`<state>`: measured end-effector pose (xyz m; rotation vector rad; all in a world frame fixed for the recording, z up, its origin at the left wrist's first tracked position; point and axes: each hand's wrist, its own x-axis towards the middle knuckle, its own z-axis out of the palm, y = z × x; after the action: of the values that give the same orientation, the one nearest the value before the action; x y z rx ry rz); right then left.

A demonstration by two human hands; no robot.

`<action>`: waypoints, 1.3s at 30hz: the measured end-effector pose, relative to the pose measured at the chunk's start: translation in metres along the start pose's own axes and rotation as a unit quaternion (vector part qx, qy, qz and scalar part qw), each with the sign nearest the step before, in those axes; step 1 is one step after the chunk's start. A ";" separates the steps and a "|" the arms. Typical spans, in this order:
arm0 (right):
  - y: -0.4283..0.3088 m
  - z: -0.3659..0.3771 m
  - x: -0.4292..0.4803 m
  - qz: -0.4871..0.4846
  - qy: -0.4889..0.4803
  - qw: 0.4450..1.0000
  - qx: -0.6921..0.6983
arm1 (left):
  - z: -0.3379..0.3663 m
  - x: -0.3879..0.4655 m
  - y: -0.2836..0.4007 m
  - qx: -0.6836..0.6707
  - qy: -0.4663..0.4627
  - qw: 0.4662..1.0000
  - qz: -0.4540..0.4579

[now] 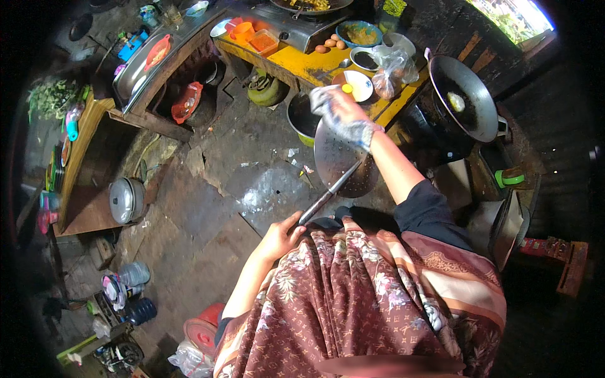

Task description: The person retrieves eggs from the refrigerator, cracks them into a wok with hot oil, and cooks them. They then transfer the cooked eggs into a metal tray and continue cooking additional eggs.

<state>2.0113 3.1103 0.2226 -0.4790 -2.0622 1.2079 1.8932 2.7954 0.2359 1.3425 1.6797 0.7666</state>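
Note:
My left hand point(280, 237) is closed round the dark handle of a large perforated metal skimmer point(345, 160), whose round, holed disc hangs over the floor. My right hand point(347, 115) holds a bunched grey-and-white cloth point(331, 104) over the disc's upper part. Just beyond that hand, a white bowl point(360, 85) with a small yellow thing stands on the yellow bench. To the right, a wok point(479, 101) holds dark oil and a frying egg point(456, 101). A dark pot point(298, 118) with a green outside is partly hidden behind the cloth and disc.
The yellow bench point(302, 66) also bears brown eggs point(331, 43), a blue bowl point(358, 34), a plastic bag point(392, 73) and a spoon point(336, 68). A green gas cylinder point(266, 90) stands beneath. A lidded metal pot point(126, 201) is at left, a red bucket point(204, 330) at lower left.

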 end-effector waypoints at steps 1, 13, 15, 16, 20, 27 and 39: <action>-0.014 0.014 0.001 -0.029 -0.039 0.995 -0.091 | 0.001 0.002 0.000 0.023 0.003 1.000 -0.008; -0.001 0.002 -0.147 0.223 0.421 0.844 0.247 | -0.042 0.017 -0.080 -0.326 0.209 0.909 -0.152; 0.009 -0.022 -0.156 0.268 0.502 0.746 0.347 | -0.052 0.017 -0.096 -0.415 0.217 0.869 -0.159; 0.011 -0.028 -0.159 0.290 0.487 0.727 0.387 | -0.054 0.017 -0.102 -0.508 0.210 0.820 -0.159; 0.010 -0.017 -0.156 0.331 0.463 0.691 0.445 | -0.054 0.003 -0.118 -0.772 0.056 0.629 -0.081; -0.035 0.032 -0.095 0.226 0.469 0.715 0.467 | -0.030 -0.005 -0.102 -0.840 -0.137 0.523 -0.049; -0.037 0.143 -0.028 -0.039 -0.082 0.949 -0.303 | -0.012 -0.010 -0.013 -0.693 -0.136 0.686 -0.176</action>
<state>1.9290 2.9879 0.1969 -0.5810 -2.5652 0.5590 1.8775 2.7824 0.2324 0.0049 0.6097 1.1304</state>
